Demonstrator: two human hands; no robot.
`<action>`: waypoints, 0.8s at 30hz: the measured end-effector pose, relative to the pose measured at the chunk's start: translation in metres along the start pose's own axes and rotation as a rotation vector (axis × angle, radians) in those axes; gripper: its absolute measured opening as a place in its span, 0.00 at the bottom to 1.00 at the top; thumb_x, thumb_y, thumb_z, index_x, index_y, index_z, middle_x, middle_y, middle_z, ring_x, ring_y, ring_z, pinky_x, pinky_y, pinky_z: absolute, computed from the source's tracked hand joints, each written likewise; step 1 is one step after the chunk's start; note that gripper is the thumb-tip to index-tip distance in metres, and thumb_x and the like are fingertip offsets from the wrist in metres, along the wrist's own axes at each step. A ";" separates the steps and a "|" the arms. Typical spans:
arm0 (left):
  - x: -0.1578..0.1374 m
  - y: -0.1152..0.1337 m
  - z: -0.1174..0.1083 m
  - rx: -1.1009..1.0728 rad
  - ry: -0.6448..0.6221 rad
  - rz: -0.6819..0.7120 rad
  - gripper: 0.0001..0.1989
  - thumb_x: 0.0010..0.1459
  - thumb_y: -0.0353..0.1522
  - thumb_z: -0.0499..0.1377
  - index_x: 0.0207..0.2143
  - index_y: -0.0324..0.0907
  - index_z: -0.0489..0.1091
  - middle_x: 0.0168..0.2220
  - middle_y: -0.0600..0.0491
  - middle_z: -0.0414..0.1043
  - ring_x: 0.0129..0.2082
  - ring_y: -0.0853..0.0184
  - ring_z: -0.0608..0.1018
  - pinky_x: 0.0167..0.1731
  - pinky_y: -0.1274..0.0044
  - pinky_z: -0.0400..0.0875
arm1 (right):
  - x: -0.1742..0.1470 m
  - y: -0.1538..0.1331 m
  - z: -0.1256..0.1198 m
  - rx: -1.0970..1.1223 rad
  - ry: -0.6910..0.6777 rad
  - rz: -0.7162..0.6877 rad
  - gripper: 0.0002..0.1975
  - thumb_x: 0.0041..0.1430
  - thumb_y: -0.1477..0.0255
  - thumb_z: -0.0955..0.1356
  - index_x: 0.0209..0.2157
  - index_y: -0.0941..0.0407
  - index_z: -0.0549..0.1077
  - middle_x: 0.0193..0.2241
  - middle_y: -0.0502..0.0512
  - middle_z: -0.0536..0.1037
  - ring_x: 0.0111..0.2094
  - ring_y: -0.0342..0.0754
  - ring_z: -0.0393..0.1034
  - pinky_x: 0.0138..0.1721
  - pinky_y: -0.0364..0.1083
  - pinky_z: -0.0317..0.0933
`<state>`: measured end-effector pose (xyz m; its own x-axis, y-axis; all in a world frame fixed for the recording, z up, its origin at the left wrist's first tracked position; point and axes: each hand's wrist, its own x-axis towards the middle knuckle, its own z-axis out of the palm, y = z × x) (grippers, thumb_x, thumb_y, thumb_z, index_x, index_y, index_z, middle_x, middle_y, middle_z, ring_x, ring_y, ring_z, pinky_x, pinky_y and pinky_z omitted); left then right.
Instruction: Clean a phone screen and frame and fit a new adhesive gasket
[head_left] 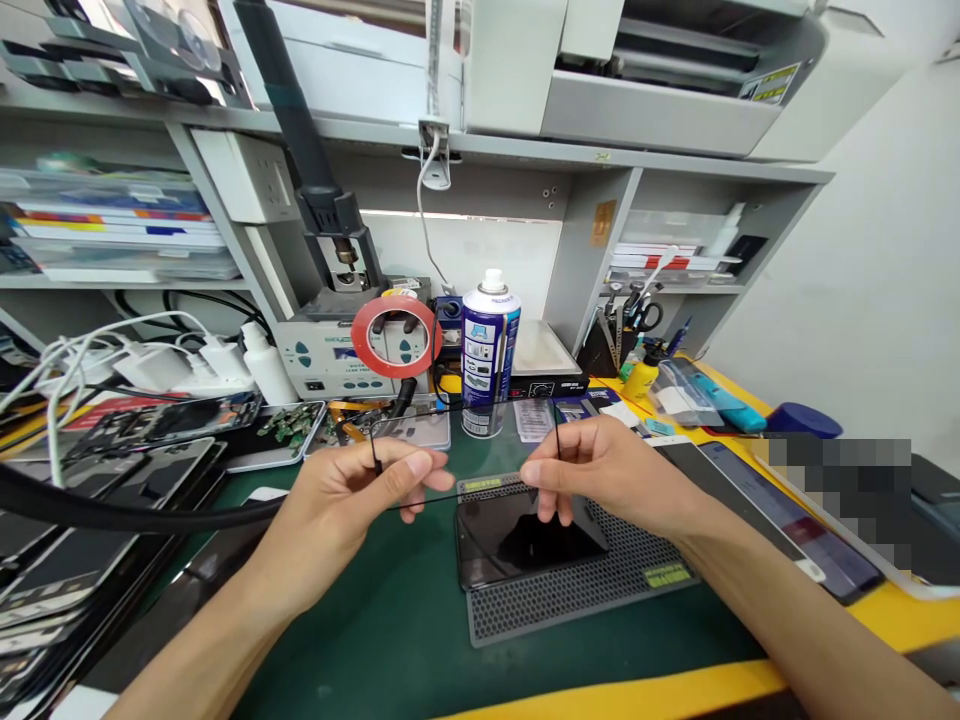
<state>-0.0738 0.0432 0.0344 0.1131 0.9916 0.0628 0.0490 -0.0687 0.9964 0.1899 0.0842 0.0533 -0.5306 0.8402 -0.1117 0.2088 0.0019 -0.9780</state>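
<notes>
A thin black rectangular frame (558,428), like a phone screen bezel, is held up in the air between both hands, and I can see through its middle. My left hand (367,485) pinches its left side between thumb and fingers. At the opposite end, my right hand (589,470) grips the right side the same way. Below the frame lies a dark, glossy phone or tablet (502,560), its screen reflecting the hand. It rests on a grey perforated mat (555,615), which sits on the green work mat (360,640).
A blue-and-white spray can (487,365) stands behind the hands. Red tape (360,340) leans on a grey machine (319,360). Stacked screens (97,560) and a black cable (150,510) fill the left. Other tablets (780,520) and a yellow bottle (640,380) lie right.
</notes>
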 end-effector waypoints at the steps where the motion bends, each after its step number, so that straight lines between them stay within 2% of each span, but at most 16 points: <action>1: 0.000 0.001 0.000 -0.006 0.003 0.001 0.12 0.59 0.42 0.66 0.32 0.44 0.81 0.34 0.48 0.82 0.32 0.66 0.74 0.30 0.78 0.71 | 0.000 0.000 -0.002 -0.030 0.020 -0.004 0.16 0.54 0.60 0.77 0.28 0.58 0.76 0.23 0.52 0.81 0.23 0.43 0.73 0.26 0.42 0.68; 5: 0.001 0.002 -0.003 -0.084 0.083 0.002 0.12 0.57 0.42 0.68 0.33 0.42 0.81 0.35 0.47 0.83 0.30 0.67 0.74 0.28 0.77 0.72 | -0.002 -0.004 -0.014 -0.070 0.092 -0.039 0.18 0.51 0.61 0.79 0.24 0.57 0.71 0.21 0.53 0.81 0.23 0.44 0.74 0.26 0.41 0.68; 7: 0.001 0.001 -0.007 -0.117 0.173 0.037 0.12 0.56 0.42 0.68 0.35 0.42 0.81 0.35 0.48 0.83 0.30 0.66 0.76 0.27 0.78 0.72 | -0.003 -0.008 -0.021 -0.057 0.105 -0.072 0.16 0.51 0.62 0.79 0.26 0.58 0.74 0.22 0.53 0.81 0.23 0.43 0.74 0.26 0.41 0.68; 9: 0.000 -0.001 -0.009 -0.051 0.256 0.128 0.12 0.58 0.42 0.67 0.37 0.43 0.81 0.34 0.50 0.83 0.30 0.66 0.77 0.26 0.77 0.73 | -0.003 -0.010 -0.026 -0.023 0.127 -0.100 0.16 0.50 0.61 0.79 0.28 0.59 0.78 0.22 0.54 0.81 0.22 0.44 0.74 0.26 0.41 0.70; 11: -0.001 -0.005 -0.009 0.172 0.315 0.305 0.09 0.61 0.39 0.65 0.40 0.46 0.81 0.36 0.52 0.83 0.30 0.66 0.78 0.30 0.76 0.75 | -0.002 -0.011 -0.028 0.065 0.164 -0.095 0.17 0.52 0.59 0.78 0.27 0.60 0.79 0.21 0.54 0.80 0.22 0.44 0.74 0.24 0.41 0.70; 13: -0.003 -0.008 -0.008 0.479 0.314 0.601 0.08 0.62 0.32 0.64 0.43 0.48 0.80 0.40 0.53 0.82 0.36 0.65 0.80 0.37 0.74 0.76 | 0.000 -0.009 -0.029 0.166 0.181 -0.061 0.23 0.56 0.54 0.74 0.25 0.61 0.79 0.19 0.55 0.79 0.20 0.46 0.75 0.20 0.42 0.70; 15: -0.003 -0.011 -0.006 0.759 0.235 0.912 0.15 0.61 0.23 0.62 0.48 0.46 0.77 0.45 0.50 0.81 0.42 0.63 0.80 0.42 0.71 0.74 | 0.001 -0.008 -0.028 0.263 0.113 0.000 0.30 0.60 0.46 0.69 0.26 0.62 0.80 0.20 0.59 0.80 0.19 0.49 0.76 0.17 0.43 0.70; 17: -0.002 -0.013 -0.006 0.963 0.147 1.099 0.21 0.59 0.18 0.60 0.52 0.43 0.74 0.49 0.44 0.79 0.43 0.60 0.79 0.40 0.69 0.73 | 0.000 -0.009 -0.028 0.309 0.006 0.051 0.31 0.60 0.46 0.68 0.30 0.63 0.80 0.23 0.61 0.82 0.21 0.50 0.78 0.17 0.44 0.70; 19: -0.002 -0.017 -0.006 1.101 0.116 1.159 0.24 0.58 0.15 0.59 0.54 0.42 0.73 0.52 0.41 0.76 0.43 0.58 0.77 0.37 0.68 0.71 | -0.001 -0.009 -0.029 0.297 -0.060 0.075 0.23 0.57 0.53 0.73 0.33 0.62 0.80 0.26 0.60 0.83 0.23 0.50 0.79 0.19 0.43 0.72; 21: 0.000 -0.022 -0.008 1.163 0.118 1.159 0.28 0.57 0.15 0.58 0.57 0.43 0.71 0.55 0.40 0.74 0.45 0.55 0.76 0.37 0.67 0.70 | -0.002 -0.010 -0.029 0.247 -0.056 0.063 0.17 0.54 0.60 0.77 0.31 0.61 0.78 0.26 0.57 0.82 0.24 0.47 0.79 0.21 0.41 0.72; 24: 0.002 -0.027 -0.009 1.074 0.137 1.034 0.31 0.60 0.17 0.54 0.63 0.47 0.65 0.60 0.40 0.70 0.48 0.56 0.76 0.41 0.67 0.70 | -0.003 -0.010 -0.030 0.213 -0.028 0.050 0.17 0.53 0.61 0.78 0.29 0.62 0.78 0.26 0.57 0.82 0.23 0.46 0.78 0.23 0.41 0.72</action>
<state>-0.0836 0.0483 0.0085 0.4636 0.4543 0.7607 0.7011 -0.7130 -0.0014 0.2141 0.0980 0.0691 -0.5470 0.8212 -0.1625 0.0587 -0.1561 -0.9860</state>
